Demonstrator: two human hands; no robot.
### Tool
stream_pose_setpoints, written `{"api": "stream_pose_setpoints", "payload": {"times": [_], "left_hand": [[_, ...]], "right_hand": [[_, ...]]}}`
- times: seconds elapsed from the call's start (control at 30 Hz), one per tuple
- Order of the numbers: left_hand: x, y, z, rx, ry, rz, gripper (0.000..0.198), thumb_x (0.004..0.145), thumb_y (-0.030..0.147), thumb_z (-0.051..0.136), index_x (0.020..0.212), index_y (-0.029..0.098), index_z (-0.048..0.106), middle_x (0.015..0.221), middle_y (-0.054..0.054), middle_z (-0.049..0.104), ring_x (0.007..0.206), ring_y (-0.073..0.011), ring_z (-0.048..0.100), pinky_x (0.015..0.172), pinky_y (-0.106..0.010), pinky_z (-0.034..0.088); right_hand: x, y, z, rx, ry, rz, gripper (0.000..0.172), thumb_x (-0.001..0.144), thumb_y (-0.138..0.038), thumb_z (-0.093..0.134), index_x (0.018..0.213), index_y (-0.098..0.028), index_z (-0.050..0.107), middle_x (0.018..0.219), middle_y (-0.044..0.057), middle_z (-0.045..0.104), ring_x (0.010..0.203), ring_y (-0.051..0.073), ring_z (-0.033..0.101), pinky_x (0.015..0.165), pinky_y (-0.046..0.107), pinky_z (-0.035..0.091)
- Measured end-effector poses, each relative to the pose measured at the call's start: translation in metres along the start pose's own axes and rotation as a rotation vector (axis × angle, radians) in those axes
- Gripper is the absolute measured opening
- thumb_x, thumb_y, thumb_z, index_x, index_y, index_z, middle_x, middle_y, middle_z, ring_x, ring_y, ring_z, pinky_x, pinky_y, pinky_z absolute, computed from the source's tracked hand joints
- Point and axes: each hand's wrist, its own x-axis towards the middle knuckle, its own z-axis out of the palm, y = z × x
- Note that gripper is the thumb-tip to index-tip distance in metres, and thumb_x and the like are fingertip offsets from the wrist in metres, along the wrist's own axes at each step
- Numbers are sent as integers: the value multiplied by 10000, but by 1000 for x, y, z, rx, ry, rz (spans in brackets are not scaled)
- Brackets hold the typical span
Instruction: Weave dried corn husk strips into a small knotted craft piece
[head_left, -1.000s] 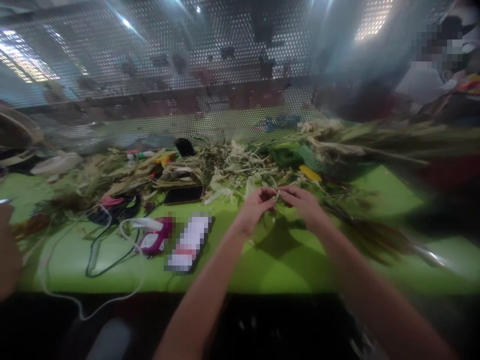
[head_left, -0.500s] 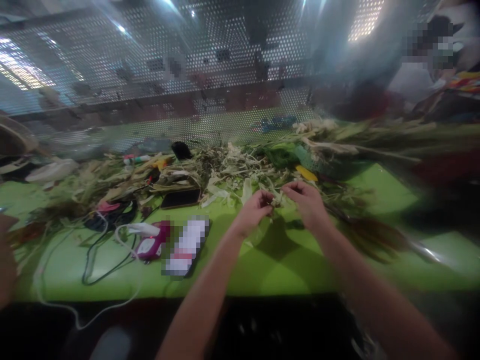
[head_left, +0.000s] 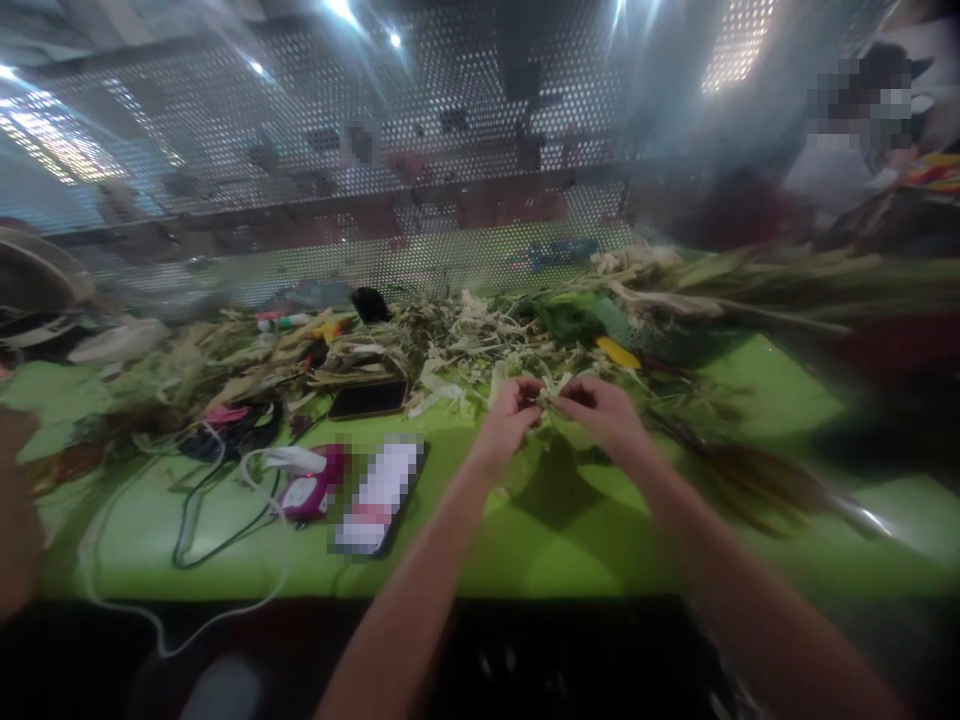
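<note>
Over the green tabletop [head_left: 525, 560], my left hand [head_left: 511, 418] is closed, thumb and fingers pinching a small pale plant piece [head_left: 547, 393] that looks like dried, frilled strips. From the other side my right hand [head_left: 601, 408] pinches at the same piece, its fingertips nearly meeting those of the left. Part of the piece is hidden by the fingers, and its exact kind is too blurred to tell. Just behind my hands lie whitish leaf-like strips [head_left: 439, 390] and a heap of dried stalks and leaves [head_left: 472, 325].
Left of my hands lie a lit phone [head_left: 381, 495], a dark phone [head_left: 367, 400] and a magenta device [head_left: 311, 490] with a white cable [head_left: 285, 560]. Long stalks [head_left: 750, 300] and a yellow object [head_left: 618, 352] are to the right. A person [head_left: 832, 175] is at the far right.
My right hand has moved left to the plant piece and now pinches it beside my left hand. The whole view has shifted slightly.
</note>
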Motion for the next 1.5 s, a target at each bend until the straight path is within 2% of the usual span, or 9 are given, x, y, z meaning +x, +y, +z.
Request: {"api": "stream_pose_setpoints", "payload": {"times": [0.17,0.33,0.67,0.8,0.87,0.93,1.03,1.3,1.5], "left_hand": [[-1,-2,-4,19,-12,-116,216,793,301,678,920,174,559,758,12,586,617,-85,516,582,-221,376],[2,-6,-9,222,-82,-42,288,853,434,631,789,171,535,654,9,577,552,-74,453,531,-210,332],[2,-5,-12,139,-66,39,213,860,373,630,821,171,576,644,29,479,560,-78,383,541,-220,287],[0,0,-10,291,-85,49,134,847,296,625,816,167,616,656,18,502,609,-105,412,599,-229,319],[2,-2,-8,374,-98,95,64,826,226,619,827,169,649,707,6,551,665,-122,448,646,-230,344],[3,-7,-6,433,-131,137,80,814,180,597,844,178,671,765,-3,597,727,-138,487,698,-234,370],[4,-12,-3,485,-172,159,110,823,178,567,833,180,676,774,-8,617,759,-154,510,736,-251,393],[0,-9,-1,531,-250,165,98,807,163,570,816,186,666,792,-4,641,772,-154,544,747,-259,393],[1,-11,0,295,-151,-2,122,844,284,598,905,181,619,751,-13,603,686,-138,513,673,-263,403]], "right_hand": [[-2,0,2,-52,23,-95,177,756,-363,709,754,-191,666,719,16,667,679,171,593,652,291,474],[-2,3,1,-107,39,-148,144,759,-332,699,794,-193,689,741,21,680,676,171,593,652,296,477],[7,16,-11,-91,18,-51,182,773,-356,682,765,-177,651,672,2,615,619,147,521,588,272,420],[7,12,-14,-147,34,-130,275,822,-362,671,1046,-204,691,955,55,676,738,167,590,652,292,473],[6,10,-13,-202,13,-211,296,840,-378,672,1098,-236,702,1058,66,673,869,196,618,744,326,494],[6,9,-10,-256,-6,-294,204,835,-367,687,983,-234,735,1026,62,688,959,222,618,818,357,488],[4,7,-7,-250,47,-334,104,817,-308,691,808,-207,714,893,54,695,879,216,622,791,354,486],[1,7,-6,-98,171,-161,130,750,-313,715,722,-189,686,752,20,652,697,161,563,682,300,456],[7,9,-8,99,122,17,303,743,-430,734,916,-184,698,797,26,677,708,162,584,663,295,470]]}}
